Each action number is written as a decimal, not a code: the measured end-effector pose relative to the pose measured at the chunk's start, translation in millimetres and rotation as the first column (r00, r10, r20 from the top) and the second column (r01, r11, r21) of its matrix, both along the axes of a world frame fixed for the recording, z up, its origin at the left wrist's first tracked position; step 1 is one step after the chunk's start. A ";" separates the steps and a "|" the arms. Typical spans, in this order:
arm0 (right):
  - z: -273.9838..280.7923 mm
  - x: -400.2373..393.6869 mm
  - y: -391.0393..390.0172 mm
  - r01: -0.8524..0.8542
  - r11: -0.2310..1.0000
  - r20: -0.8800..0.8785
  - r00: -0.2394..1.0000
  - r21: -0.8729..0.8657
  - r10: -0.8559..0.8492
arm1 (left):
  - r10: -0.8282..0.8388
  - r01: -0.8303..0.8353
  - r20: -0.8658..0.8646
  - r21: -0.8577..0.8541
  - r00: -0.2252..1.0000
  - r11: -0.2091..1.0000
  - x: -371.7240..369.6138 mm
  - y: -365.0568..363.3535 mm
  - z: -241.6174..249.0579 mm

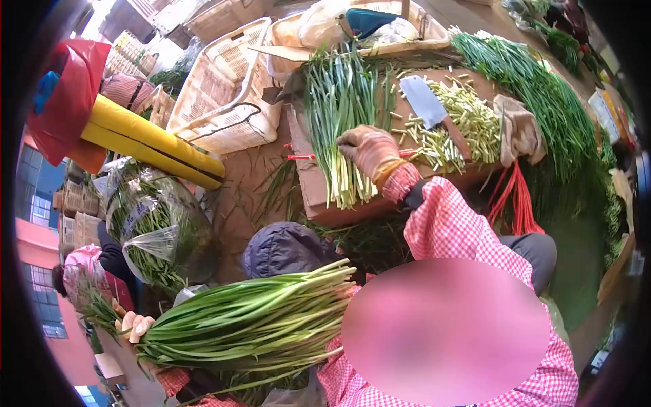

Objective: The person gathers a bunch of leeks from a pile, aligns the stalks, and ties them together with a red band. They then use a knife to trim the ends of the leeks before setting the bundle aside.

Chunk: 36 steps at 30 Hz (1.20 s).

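Note:
My gloved right hand [369, 154] is closed over the pale stems of a bunch of garlic chives [342, 95] lying on a cardboard-covered work surface [313, 193]. A red tie [300, 157] shows beside this bunch. Far to the left, my left hand [137, 327] grips the leafy end of a large bunch of garlic chives [251, 315], its pale stem ends toward my body. A cleaver [426, 103] rests on a heap of cut stem pieces [475, 112], right of my right hand. Part of my left hand is hidden by leaves.
White plastic crates [224, 74] stand behind the surface. A long pile of chives [536, 81] lies at right, by a crumpled cloth [519, 129] and hanging red ties [519, 203]. A bagged bundle of greens [159, 224], a yellow roll [152, 139] and a person in pink [95, 275] are left.

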State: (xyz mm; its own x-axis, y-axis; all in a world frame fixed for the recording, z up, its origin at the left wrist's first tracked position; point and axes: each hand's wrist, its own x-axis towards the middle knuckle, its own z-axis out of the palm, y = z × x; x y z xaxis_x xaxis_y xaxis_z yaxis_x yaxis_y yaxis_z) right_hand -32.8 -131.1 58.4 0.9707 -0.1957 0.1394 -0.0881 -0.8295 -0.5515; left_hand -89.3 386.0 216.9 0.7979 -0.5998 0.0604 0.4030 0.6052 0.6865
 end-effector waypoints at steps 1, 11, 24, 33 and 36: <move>7.5 12.9 2.5 -0.050 0.993 -0.103 0.994 -0.109 0.039 | 0.003 -0.003 -0.001 -0.021 1.000 1.000 2.2 4.6 -4.7; -13.8 101.9 21.1 -0.257 0.873 -0.572 0.820 -0.416 -0.031 | 0.079 -0.072 0.066 -0.107 0.995 0.992 13.4 10.7 -34.4; -8.1 60.7 2.1 -0.224 0.944 -0.190 0.965 -0.244 0.180 | 0.253 -0.259 -0.056 -0.141 0.966 0.955 21.6 31.0 -48.3; -31.0 98.3 -1.6 0.076 0.979 -0.160 0.981 -0.187 -0.106 | 0.230 -0.228 -0.015 -0.191 0.973 0.955 22.9 47.6 -61.7; 2.9 69.0 -7.9 0.301 0.662 -0.221 0.953 0.686 -0.205 | 0.252 -0.254 -0.035 -0.154 0.967 0.955 21.7 54.3 -60.0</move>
State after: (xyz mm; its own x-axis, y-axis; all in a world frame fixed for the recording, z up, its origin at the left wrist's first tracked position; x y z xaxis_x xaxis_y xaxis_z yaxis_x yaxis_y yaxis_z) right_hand 36.2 -139.0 61.4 0.8673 -0.4291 -0.2522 -0.3370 -0.1335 -0.9320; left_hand -67.6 440.3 156.9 0.9238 -0.3623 0.1240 0.2324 0.7877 0.5705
